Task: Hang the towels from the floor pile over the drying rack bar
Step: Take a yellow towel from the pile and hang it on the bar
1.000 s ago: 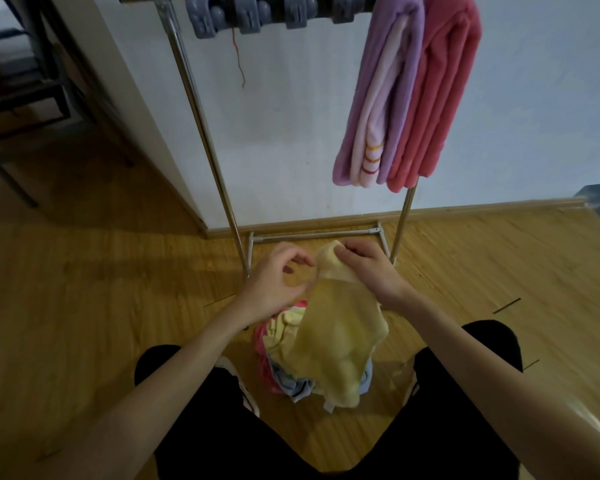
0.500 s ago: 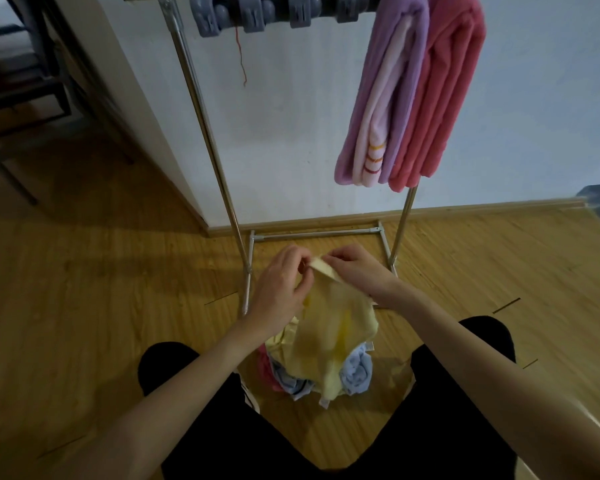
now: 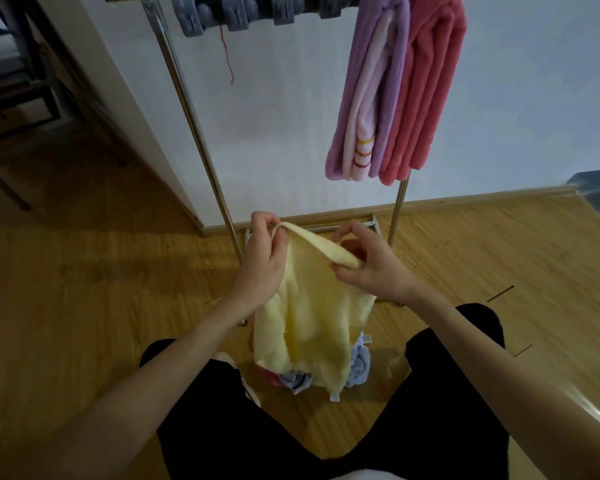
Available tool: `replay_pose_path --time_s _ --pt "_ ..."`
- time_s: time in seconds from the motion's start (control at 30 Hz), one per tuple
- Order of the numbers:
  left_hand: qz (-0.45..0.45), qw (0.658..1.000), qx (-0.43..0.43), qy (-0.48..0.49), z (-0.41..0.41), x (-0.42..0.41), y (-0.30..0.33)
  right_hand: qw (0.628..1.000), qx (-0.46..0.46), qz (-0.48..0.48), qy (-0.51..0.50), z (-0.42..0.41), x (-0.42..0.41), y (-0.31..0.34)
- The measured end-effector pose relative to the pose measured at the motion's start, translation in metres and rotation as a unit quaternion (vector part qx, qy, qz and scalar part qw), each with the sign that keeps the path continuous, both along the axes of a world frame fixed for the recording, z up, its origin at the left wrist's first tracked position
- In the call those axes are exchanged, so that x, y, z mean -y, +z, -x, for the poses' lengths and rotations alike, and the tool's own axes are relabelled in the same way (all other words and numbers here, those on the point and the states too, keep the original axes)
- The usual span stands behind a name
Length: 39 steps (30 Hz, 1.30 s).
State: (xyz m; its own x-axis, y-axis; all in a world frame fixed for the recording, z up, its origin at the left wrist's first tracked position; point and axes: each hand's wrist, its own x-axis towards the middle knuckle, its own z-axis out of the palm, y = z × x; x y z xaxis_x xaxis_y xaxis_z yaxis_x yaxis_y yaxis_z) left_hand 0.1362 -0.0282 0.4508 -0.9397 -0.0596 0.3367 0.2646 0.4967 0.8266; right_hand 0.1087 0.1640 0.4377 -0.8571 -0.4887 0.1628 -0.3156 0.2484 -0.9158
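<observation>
A pale yellow towel [image 3: 312, 317] hangs between my hands, above the floor pile. My left hand [image 3: 262, 263] pinches its top edge at the left. My right hand [image 3: 368, 268] grips the same edge at the right. Below it the floor pile [image 3: 355, 370] shows light blue and a bit of pink cloth, mostly hidden by the yellow towel. The drying rack bar [image 3: 336, 0] runs along the top of the frame. A purple towel [image 3: 371, 95] and a pink-red towel [image 3: 426, 88] hang over its right part.
Grey pegs [image 3: 236, 12] sit along the bar to the left of the hung towels. The rack's metal upright [image 3: 191, 119] and base rail [image 3: 312, 228] stand against a white wall on a wooden floor. Dark furniture legs [image 3: 11, 95] stand at far left. My knees flank the pile.
My hands have lifted the yellow towel higher and moved apart along its top edge, stretching that edge between them. More of the blue cloth in the pile shows underneath.
</observation>
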Motion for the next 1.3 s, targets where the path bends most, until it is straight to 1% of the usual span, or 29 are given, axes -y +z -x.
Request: replay_pose_path --time_s 0.13,0.2,0.27,0.33,0.4,0.47,0.53,0.6,0.67,0.73,0.77,0.8,0.87,1.0,1.1,1.23,1.3 --pt "0.044 0.995 0.059 -0.067 -0.002 0.012 0.006 0.997 -0.049 0.007 -0.051 0.005 -0.014 -0.002" --pt "0.075 0.985 0.113 -0.108 -0.004 0.017 0.009 0.995 -0.064 0.0 -0.079 0.008 -0.019 -0.002" --pt "0.131 0.97 0.151 -0.137 -0.007 0.021 0.012 0.994 -0.062 -0.003 -0.095 0.01 -0.023 -0.001" --pt "0.189 0.959 0.15 -0.147 -0.01 0.024 0.013 0.994 -0.067 -0.027 -0.086 0.011 -0.026 -0.002" --pt "0.203 0.961 0.129 -0.133 -0.012 0.025 0.013 0.991 -0.09 -0.076 -0.064 0.01 -0.027 -0.006" --pt "0.183 0.972 0.1 -0.11 -0.011 0.026 0.015 0.984 -0.13 -0.107 -0.054 0.008 -0.026 -0.011" --pt "0.147 0.982 0.088 -0.085 -0.007 0.026 0.018 0.974 -0.181 -0.111 -0.075 0.004 -0.025 -0.016" --pt "0.091 0.99 0.09 -0.053 -0.003 0.027 0.021 0.963 -0.221 -0.113 -0.107 -0.001 -0.025 -0.017" --pt "0.022 0.995 0.095 -0.013 -0.001 0.027 0.025 0.945 -0.283 -0.116 -0.113 -0.01 -0.022 -0.016" --pt "-0.052 0.994 0.098 0.02 0.001 0.029 0.03 0.924 -0.355 -0.132 -0.061 -0.022 -0.013 -0.018" --pt "-0.078 0.991 0.102 0.029 0.001 0.029 0.032 0.916 -0.373 -0.143 -0.021 -0.028 -0.007 -0.022" --pt "-0.092 0.99 0.106 0.032 0.001 0.029 0.035 0.913 -0.376 -0.156 0.018 -0.033 -0.001 -0.028" --pt "-0.098 0.988 0.114 0.032 0.003 0.028 0.037 0.917 -0.351 -0.175 0.075 -0.04 0.011 -0.038" --pt "-0.09 0.988 0.115 0.044 0.003 0.023 0.037 0.946 -0.241 -0.171 0.131 -0.045 0.036 -0.048" --pt "-0.09 0.989 0.115 0.037 0.003 0.018 0.038 0.955 -0.192 -0.178 0.139 -0.041 0.051 -0.051" --pt "-0.089 0.988 0.123 0.018 0.001 0.014 0.037 0.957 -0.148 -0.216 0.121 -0.031 0.062 -0.055" --pt "-0.087 0.988 0.128 0.008 0.0 0.013 0.036 0.964 -0.118 -0.21 0.11 -0.026 0.064 -0.055"
